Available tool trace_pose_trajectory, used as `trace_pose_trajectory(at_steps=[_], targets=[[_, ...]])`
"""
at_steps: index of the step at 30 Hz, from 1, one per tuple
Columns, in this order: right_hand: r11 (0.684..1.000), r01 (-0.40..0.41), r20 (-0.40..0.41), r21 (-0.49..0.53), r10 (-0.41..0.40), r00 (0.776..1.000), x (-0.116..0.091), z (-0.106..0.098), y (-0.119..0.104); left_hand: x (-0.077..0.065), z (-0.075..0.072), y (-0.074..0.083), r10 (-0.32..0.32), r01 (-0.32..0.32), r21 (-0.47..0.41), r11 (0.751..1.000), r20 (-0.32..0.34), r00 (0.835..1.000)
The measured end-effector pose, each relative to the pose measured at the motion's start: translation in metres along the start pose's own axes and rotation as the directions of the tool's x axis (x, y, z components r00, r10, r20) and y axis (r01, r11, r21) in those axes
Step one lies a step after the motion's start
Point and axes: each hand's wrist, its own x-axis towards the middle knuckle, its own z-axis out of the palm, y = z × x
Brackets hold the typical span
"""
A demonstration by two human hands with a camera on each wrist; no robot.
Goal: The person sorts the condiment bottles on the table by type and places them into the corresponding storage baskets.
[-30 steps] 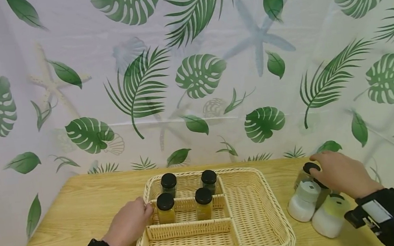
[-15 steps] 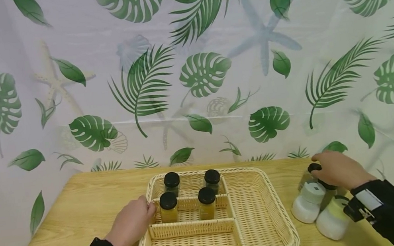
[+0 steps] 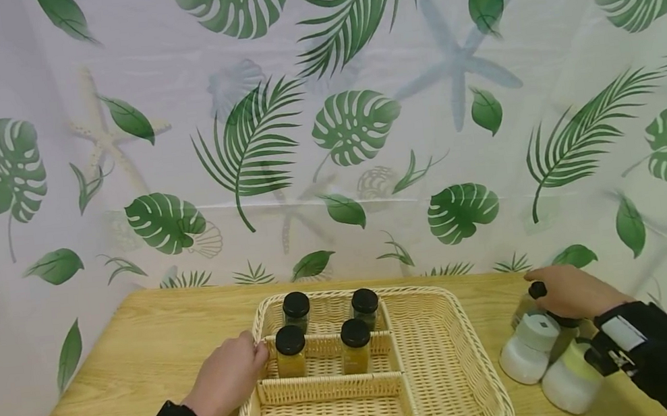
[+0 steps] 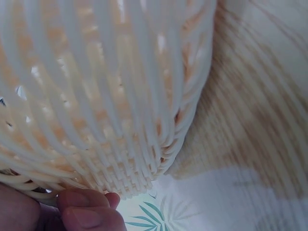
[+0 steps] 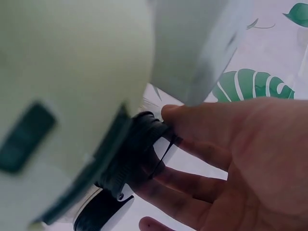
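My left hand (image 3: 229,375) grips the left rim of a pale woven basket (image 3: 490,361); its fingertips (image 4: 91,214) show at the rim in the left wrist view. Four compartments divide the basket. Black-lidded jars stand inside: two darker ones (image 3: 296,313) (image 3: 365,310) at the back and two with yellow contents (image 3: 291,358) (image 3: 356,351) before them. Right of the basket, my right hand (image 3: 577,292) pinches the black lid (image 5: 144,132) of a glass jar (image 3: 522,310) between thumb and fingers. Another black-lidded jar (image 3: 563,333) is partly hidden beneath the hand.
Close in front of the right hand stand a white bottle (image 3: 526,354) with a white cap and a white bottle with a yellowish top (image 3: 573,383). Behind the wooden table (image 3: 186,318) hangs a leaf-patterned cloth (image 3: 342,234).
The head view has shifted, so the basket and bottles appear further right. My right hand has come further over the jar's black lid. My left hand stays on the basket rim.
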Motion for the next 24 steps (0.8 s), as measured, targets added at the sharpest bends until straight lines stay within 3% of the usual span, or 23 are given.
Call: trace_pose_trajectory(at_steps=[11,24], targets=[[0.998,0.031,-0.029,-0.048,-0.033,0.999,-0.0001,0.0007,-0.0022,0.0006,0.0017,-0.0013,-0.008,0.008,-0.014,1.0,0.011,1.0],[0.999,0.031,-0.084,-0.017,-0.032,0.996,-0.0034,0.0005,-0.0019,-0.0001,0.001,0.0003,-0.013,0.013,-0.011,1.0,0.011,1.0]])
